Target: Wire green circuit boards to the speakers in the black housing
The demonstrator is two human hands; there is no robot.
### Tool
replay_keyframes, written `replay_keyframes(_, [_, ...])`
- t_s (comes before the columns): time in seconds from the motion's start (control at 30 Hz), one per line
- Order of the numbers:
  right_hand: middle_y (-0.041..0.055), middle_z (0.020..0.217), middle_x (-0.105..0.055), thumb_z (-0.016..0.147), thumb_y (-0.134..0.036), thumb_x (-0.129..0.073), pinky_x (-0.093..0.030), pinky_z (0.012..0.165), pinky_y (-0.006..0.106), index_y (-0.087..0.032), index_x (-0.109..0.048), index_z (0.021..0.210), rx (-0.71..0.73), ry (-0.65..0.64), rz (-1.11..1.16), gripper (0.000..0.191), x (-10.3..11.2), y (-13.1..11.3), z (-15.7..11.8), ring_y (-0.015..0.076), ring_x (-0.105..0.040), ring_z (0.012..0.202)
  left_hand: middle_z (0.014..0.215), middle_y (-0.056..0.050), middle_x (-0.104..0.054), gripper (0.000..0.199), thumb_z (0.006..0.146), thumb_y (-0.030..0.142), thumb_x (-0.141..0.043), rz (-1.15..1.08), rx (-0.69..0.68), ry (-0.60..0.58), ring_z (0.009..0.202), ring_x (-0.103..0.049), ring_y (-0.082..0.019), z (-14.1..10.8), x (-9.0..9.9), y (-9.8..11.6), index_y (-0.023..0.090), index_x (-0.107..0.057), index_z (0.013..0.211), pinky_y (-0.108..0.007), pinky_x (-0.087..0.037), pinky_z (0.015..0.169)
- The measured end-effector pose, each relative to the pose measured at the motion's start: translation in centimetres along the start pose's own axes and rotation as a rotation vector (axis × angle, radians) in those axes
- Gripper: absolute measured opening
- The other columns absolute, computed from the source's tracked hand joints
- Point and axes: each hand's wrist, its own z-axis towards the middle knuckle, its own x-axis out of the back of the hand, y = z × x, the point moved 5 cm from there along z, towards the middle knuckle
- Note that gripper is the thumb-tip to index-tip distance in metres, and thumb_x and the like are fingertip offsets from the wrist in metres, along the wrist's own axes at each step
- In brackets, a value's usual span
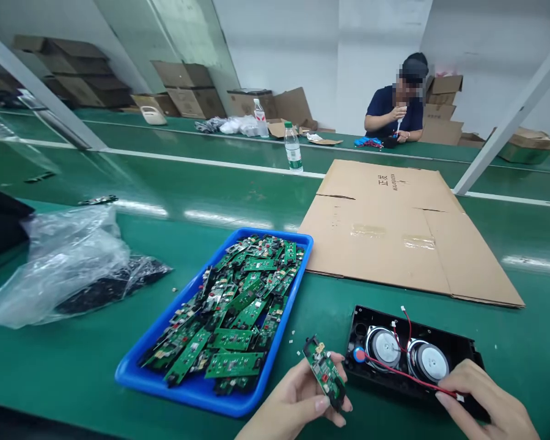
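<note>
My left hand [297, 397] is closed around a green circuit board [325, 373], which is tilted with its component side up. My right hand [490, 397] pinches a red and black cable [407, 376] close to its small white connector [459, 398]. That cable runs left to a round blue and red part [360, 354] in a black speaker housing [371, 318]. Two round speakers sit inside the housing, the left one [385, 347] and the right one [431, 362]. Thin red wires with white plugs [403, 309] stick up between them. The housing's right end is partly hidden behind my right hand.
A blue tray [132, 374] heaped with green circuit boards stands left of my hands. Behind the housing lies a flat cardboard sheet [394, 244]. A clear plastic bag [73, 263] rests at far left. Across the bench are a water bottle [293, 153] and a seated co-worker [376, 110].
</note>
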Motion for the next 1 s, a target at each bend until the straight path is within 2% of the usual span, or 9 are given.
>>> replay_keyframes(0.13, [0.0058, 0.090, -0.067, 0.085, -0.029, -0.064, -0.057, 0.070, 0.022, -0.024, -0.066, 0.082, -0.165, 0.176, 0.271, 0.006, -0.4, 0.6, 0.0, 0.0195, -0.065, 0.084, 0.093, -0.005, -0.068, 0.035, 0.071, 0.027, -0.080, 0.081, -0.045, 0.025, 0.074, -0.070, -0.021, 0.6, 0.4, -0.6, 0.022, -0.069, 0.104, -0.027, -0.057, 0.060])
replay_keyframes(0.2, [0.0068, 0.096, -0.069, 0.087, -0.031, -0.062, -0.057, 0.078, 0.028, -0.025, -0.065, 0.084, -0.269, 0.182, 0.518, 0.007, -1.7, 0.6, 0.1, 0.0218, -0.065, 0.094, 0.098, -0.007, -0.069, 0.034, 0.071, 0.026, -0.080, 0.118, -0.038, 0.068, 0.068, -0.070, -0.020, 0.8, 0.6, -0.8, 0.020, -0.068, 0.103, -0.025, -0.055, 0.057])
replay_keyframes(0.27, [0.0060, 0.088, -0.070, 0.089, -0.034, -0.059, -0.056, 0.079, 0.032, -0.026, -0.063, 0.086, -0.315, 0.132, 0.774, 0.009, -3.4, 0.0, 0.7, 0.0215, -0.066, 0.090, 0.101, -0.008, -0.070, 0.033, 0.072, 0.024, -0.080, 0.115, -0.035, 0.133, 0.069, -0.071, -0.019, 0.7, 0.6, -0.7, 0.020, -0.067, 0.102, -0.025, -0.055, 0.059])
replay_keyframes(0.33, [0.0024, 0.074, -0.068, 0.091, -0.035, -0.057, -0.056, 0.070, 0.029, -0.027, -0.061, 0.091, -0.294, 0.093, 0.897, 0.009, -4.6, -1.1, 1.5, 0.0178, -0.067, 0.075, 0.104, -0.009, -0.071, 0.040, 0.068, 0.024, -0.083, 0.075, -0.065, 0.165, 0.082, -0.071, -0.024, 0.4, 0.3, -0.3, 0.023, -0.067, 0.105, -0.028, -0.056, 0.069])
replay_keyframes(0.4, [-0.0007, 0.067, -0.065, 0.092, -0.029, -0.055, -0.053, 0.061, 0.024, -0.027, -0.060, 0.094, -0.207, 0.040, 0.791, 0.006, -5.4, -2.6, 2.4, 0.0142, -0.063, 0.064, 0.113, -0.010, -0.069, 0.050, 0.063, 0.028, -0.086, 0.039, -0.119, 0.150, 0.100, -0.066, -0.030, 0.0, -0.2, 0.3, 0.025, -0.067, 0.109, -0.032, -0.055, 0.080])
replay_keyframes(0.47, [-0.0016, 0.063, -0.060, 0.092, -0.020, -0.052, -0.047, 0.055, 0.021, -0.025, -0.061, 0.092, -0.070, 0.008, 0.521, 0.010, -6.0, -4.3, 3.4, 0.0122, -0.057, 0.058, 0.117, -0.012, -0.067, 0.051, 0.064, 0.035, -0.085, 0.015, -0.163, 0.119, 0.111, -0.060, -0.034, -0.3, -0.8, 0.8, 0.024, -0.068, 0.110, -0.036, -0.052, 0.088])
replay_keyframes(0.6, [-0.0028, 0.055, -0.046, 0.086, -0.009, -0.051, -0.038, 0.051, 0.023, -0.018, -0.058, 0.080, 0.168, 0.188, 0.071, 0.013, -7.1, -7.1, 4.2, 0.0109, -0.044, 0.052, 0.120, -0.010, -0.066, 0.029, 0.079, 0.039, -0.071, -0.070, -0.236, 0.050, 0.117, -0.055, -0.033, -0.4, -1.7, 0.9, 0.023, -0.071, 0.103, -0.036, -0.048, 0.094])
replay_keyframes(0.73, [-0.0016, 0.058, -0.050, 0.084, -0.005, -0.052, -0.036, 0.056, 0.026, -0.016, -0.055, 0.079, 0.266, 0.317, -0.034, 0.013, -8.6, -8.3, 4.1, 0.0110, -0.041, 0.054, 0.128, -0.009, -0.060, 0.033, 0.083, 0.039, -0.066, -0.198, -0.263, -0.047, 0.121, -0.052, -0.029, -0.1, -2.7, 0.2, 0.022, -0.069, 0.111, -0.030, -0.046, 0.095])
replay_keyframes(1.0, [-0.0013, 0.057, -0.052, 0.088, -0.006, -0.050, -0.033, 0.058, 0.027, -0.015, -0.054, 0.075, 0.257, 0.425, -0.102, 0.015, -8.9, -9.0, 4.3, 0.0110, -0.038, 0.053, 0.136, -0.002, -0.053, 0.043, 0.081, 0.039, -0.068, -0.313, -0.267, -0.114, 0.130, -0.042, -0.027, -0.1, -3.0, -0.9, 0.024, -0.063, 0.121, -0.024, -0.041, 0.100])
